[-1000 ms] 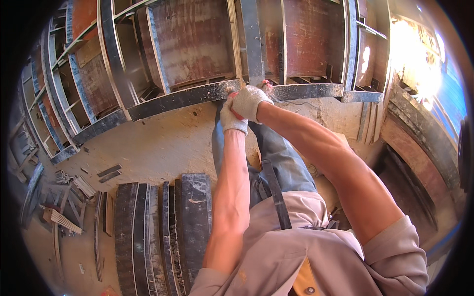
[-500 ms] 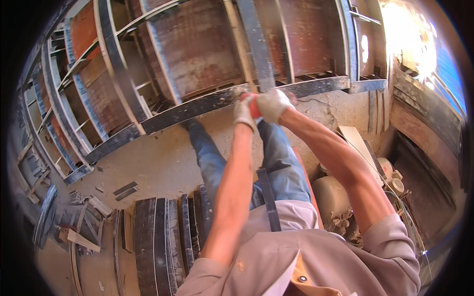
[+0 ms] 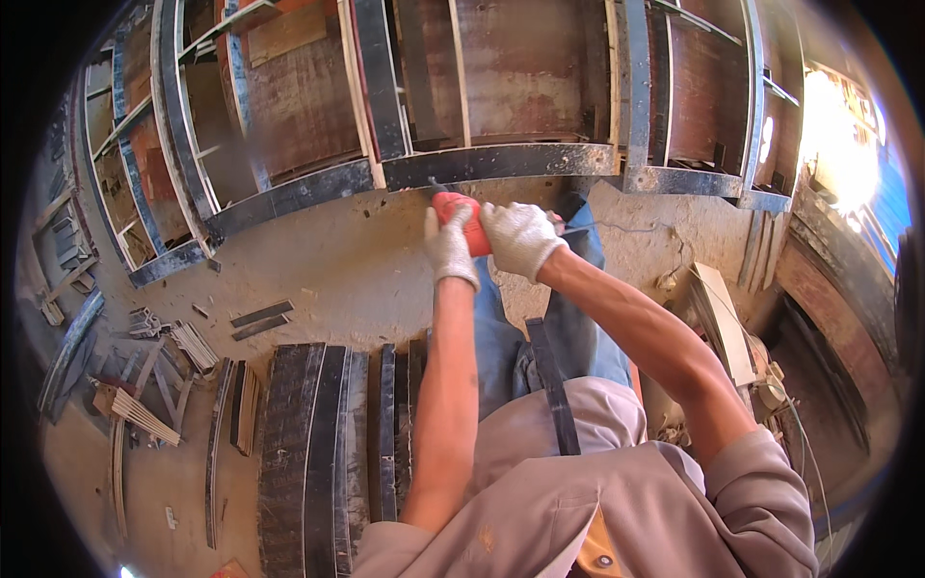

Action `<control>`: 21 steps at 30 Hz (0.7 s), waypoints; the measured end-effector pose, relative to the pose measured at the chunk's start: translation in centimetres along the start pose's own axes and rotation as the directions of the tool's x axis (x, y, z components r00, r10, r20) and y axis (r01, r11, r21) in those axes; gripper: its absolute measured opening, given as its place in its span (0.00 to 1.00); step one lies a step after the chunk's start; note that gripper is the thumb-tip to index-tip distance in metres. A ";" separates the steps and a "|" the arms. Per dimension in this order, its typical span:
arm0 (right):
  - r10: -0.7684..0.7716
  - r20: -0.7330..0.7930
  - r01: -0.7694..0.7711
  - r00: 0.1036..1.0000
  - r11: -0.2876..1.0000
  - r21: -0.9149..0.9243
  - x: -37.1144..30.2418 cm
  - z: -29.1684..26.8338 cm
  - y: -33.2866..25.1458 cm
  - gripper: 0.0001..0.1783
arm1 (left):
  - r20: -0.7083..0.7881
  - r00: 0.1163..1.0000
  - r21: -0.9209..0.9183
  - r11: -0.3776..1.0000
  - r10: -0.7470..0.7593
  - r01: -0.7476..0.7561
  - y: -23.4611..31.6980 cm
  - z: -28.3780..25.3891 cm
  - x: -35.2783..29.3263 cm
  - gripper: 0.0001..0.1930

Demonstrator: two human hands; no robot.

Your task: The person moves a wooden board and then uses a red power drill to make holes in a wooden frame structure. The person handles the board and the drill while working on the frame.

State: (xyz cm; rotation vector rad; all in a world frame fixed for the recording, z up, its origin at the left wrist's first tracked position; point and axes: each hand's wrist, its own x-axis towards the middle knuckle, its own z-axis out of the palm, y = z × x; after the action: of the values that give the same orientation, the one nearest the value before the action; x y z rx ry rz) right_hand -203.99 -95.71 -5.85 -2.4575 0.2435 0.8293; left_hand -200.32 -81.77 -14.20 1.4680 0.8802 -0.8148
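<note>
Both my hands wear pale work gloves and hold a red corded power tool (image 3: 474, 229) that looks like a drill. My left hand (image 3: 450, 248) wraps round its front part, thumb on top. My right hand (image 3: 520, 237) is closed on its rear part, and a cord runs off to the right from there. The dark tip of the tool points up and left, close to the lower edge of a dark curved board (image 3: 501, 166). Whether the tip touches the board, I cannot tell. This board edges a large framework of dark posts and reddish-brown panels (image 3: 520, 72).
Dark curved boards (image 3: 289, 453) lie at the lower left, with scrap wood strips (image 3: 145, 416) beyond them. A cable (image 3: 626, 227) trails over the dusty floor on the right. Pale planks (image 3: 723, 323) lean beside my right arm. A dark strip (image 3: 551, 385) lies against my waist.
The tool and both hands have moved left along the curved board and now sit slightly nearer to me. My view has shifted left, so the framework appears farther right.
</note>
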 end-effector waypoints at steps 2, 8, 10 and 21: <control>-0.006 0.011 0.006 1.000 1.000 -0.005 2.3 0.7 -2.4 0.15 | -0.012 1.000 -0.001 1.000 -0.009 0.009 1.3 -2.7 2.1 0.45; 0.059 0.095 -0.058 0.994 0.998 -0.015 5.3 0.4 -6.6 0.15 | -0.033 0.999 -0.030 0.999 -0.015 0.014 2.8 -5.5 4.9 0.41; 0.060 0.090 -0.057 0.994 0.998 -0.027 6.1 0.6 -6.8 0.15 | -0.016 0.999 -0.032 0.998 -0.048 0.048 4.1 -5.4 5.0 0.41; 0.139 0.169 -0.142 0.976 0.990 0.010 8.3 0.5 -7.9 0.16 | 0.034 0.981 -0.008 0.981 -0.192 0.192 6.7 -5.4 6.8 0.40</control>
State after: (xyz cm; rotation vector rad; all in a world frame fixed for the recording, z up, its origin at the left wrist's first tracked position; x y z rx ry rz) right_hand -195.02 -88.75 -7.83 -2.3541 0.3660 1.0818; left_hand -191.22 -76.12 -16.67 1.3695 1.0107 -0.9724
